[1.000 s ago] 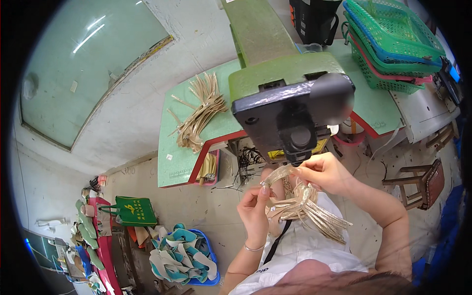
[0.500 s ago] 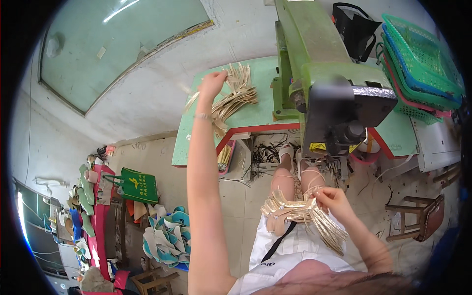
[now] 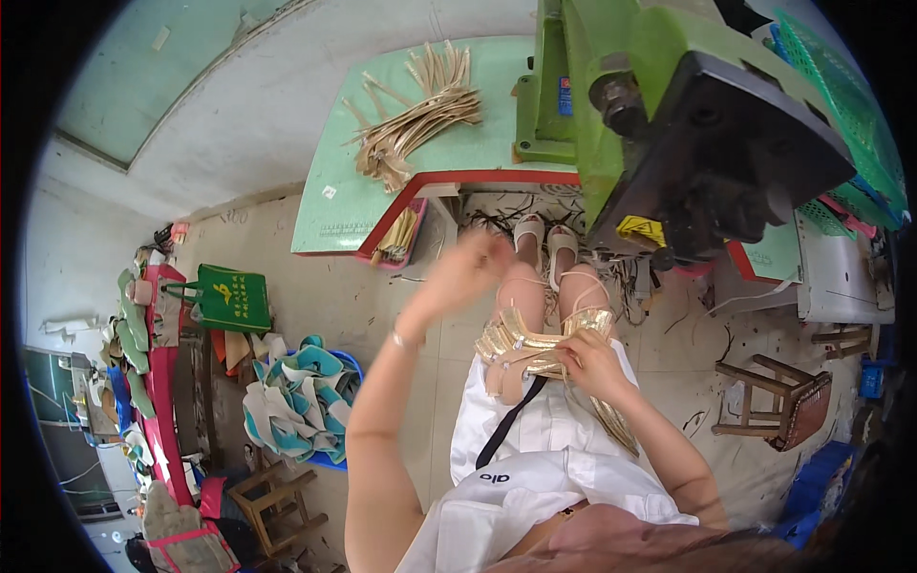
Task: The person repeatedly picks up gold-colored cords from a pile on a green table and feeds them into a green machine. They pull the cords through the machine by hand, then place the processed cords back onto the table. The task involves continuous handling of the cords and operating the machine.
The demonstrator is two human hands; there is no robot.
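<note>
A bundle of shiny gold strap pieces (image 3: 516,346) lies across my lap, with loose strap ends hanging down beside it. My right hand (image 3: 594,367) is closed at the bundle's right side, its fingers pinching the straps. In the air above my knees, between the table and the lap, my left hand (image 3: 465,274) is smeared by motion; whether its fingers hold anything does not show. On the green table ahead lies a second fanned pile of gold strap pieces (image 3: 420,124), with neither hand touching it.
A green machine (image 3: 621,124) with a black head stands on the red-edged green table (image 3: 334,191). Stacked green baskets (image 3: 841,124) are at far right. A wooden stool (image 3: 778,401) stands right. At left are a green bag (image 3: 232,298) and a blue basin of cut pieces (image 3: 306,406).
My left hand has come back from the pile on the table toward my lap. My right hand stays at the bundle. The view has tipped downward and shifted.
</note>
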